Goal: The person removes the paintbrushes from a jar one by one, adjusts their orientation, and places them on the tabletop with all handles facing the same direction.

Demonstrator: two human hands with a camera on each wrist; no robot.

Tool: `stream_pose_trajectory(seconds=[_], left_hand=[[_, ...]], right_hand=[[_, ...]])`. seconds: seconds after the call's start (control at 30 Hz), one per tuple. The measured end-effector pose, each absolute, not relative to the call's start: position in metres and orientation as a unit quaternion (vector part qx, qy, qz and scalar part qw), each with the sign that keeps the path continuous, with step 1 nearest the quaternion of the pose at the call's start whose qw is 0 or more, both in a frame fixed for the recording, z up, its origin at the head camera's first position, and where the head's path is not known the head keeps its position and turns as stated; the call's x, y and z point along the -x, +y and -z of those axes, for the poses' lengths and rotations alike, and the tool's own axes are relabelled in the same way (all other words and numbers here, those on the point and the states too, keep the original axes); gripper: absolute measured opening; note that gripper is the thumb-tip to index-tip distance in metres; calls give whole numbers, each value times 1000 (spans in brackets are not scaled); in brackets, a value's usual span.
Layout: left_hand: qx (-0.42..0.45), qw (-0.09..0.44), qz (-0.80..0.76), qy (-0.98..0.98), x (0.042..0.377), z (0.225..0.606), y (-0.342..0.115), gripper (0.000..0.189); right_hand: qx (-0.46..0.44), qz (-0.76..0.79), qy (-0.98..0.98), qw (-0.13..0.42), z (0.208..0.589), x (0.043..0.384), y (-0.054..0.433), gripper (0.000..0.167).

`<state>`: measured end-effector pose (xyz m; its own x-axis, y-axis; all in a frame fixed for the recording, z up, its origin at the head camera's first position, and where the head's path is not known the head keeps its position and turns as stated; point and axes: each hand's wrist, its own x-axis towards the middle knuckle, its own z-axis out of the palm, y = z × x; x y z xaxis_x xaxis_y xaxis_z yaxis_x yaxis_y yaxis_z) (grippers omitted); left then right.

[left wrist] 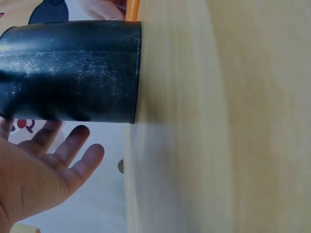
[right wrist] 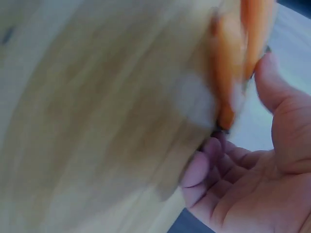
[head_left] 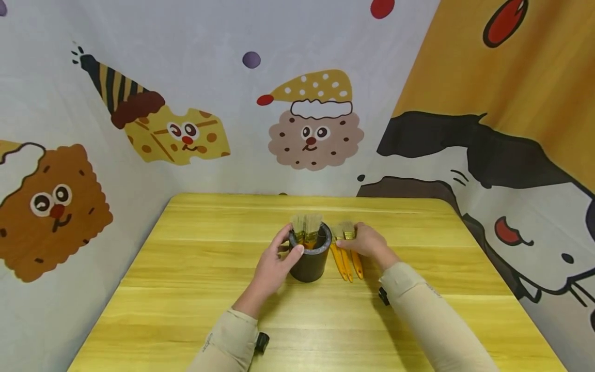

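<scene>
A black cylindrical cup (head_left: 309, 266) stands upright on the table, with paintbrushes (head_left: 307, 224) in it, bristles up. My left hand (head_left: 274, 264) holds the cup's left side, its thumb at the rim; in the left wrist view its other fingers spread beside the dark cup wall (left wrist: 73, 73). Right of the cup, several paintbrushes (head_left: 346, 263) with orange handles lie side by side, bristles pointing away from me. My right hand (head_left: 369, 241) reaches over them, thumb and fingers around the rightmost paintbrush near its metal band. Orange handles (right wrist: 228, 68) look blurred in the right wrist view.
The wooden table (head_left: 186, 289) spreads around the cup and brushes. Behind it and along both sides hangs a cloth (head_left: 209, 31) printed with cartoon figures. Dark wrist devices (head_left: 262, 342) sit at both sleeves.
</scene>
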<state>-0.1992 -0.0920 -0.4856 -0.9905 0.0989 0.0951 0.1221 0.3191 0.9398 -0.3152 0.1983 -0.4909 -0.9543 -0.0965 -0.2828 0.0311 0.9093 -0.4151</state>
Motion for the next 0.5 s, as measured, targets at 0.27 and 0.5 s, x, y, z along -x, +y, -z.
stream_pose_trajectory(seconds=[0.27,0.5], left_hand=[[63,7,575,-816,200,485,-92,68],[67,8,577,-814,200,486,-93,68]], right_hand=[[24,230,962,142,489,314,204,98],[38,295,949,102,475,313,206,83]])
